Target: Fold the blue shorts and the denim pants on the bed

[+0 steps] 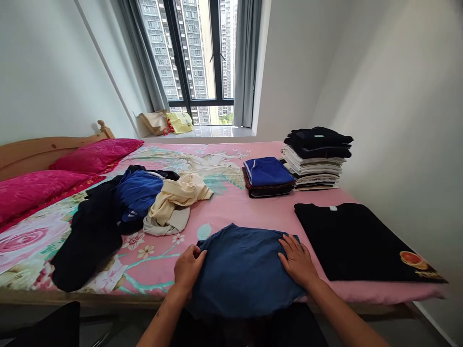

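A dark blue garment (pixel 246 270) lies partly spread at the bed's front edge, its near side hanging over toward my lap. I cannot make out what kind of garment it is. At its left edge my left hand (pixel 190 267) pinches the cloth between thumb and fingers. My right hand (pixel 297 260) rests flat on its upper right part, fingers extended. Just right of that hand a black T-shirt (pixel 350 241) with an orange print is laid out flat and folded.
Left on the bed (pixel 235 207) is a loose heap with black clothes (pixel 90 236), a blue garment (pixel 137 193) and a cream one (pixel 181 193). Behind stand a short folded pile (pixel 269 173) and a taller stack (pixel 314 164). Red pillows (pixel 97 154) lie by the headboard.
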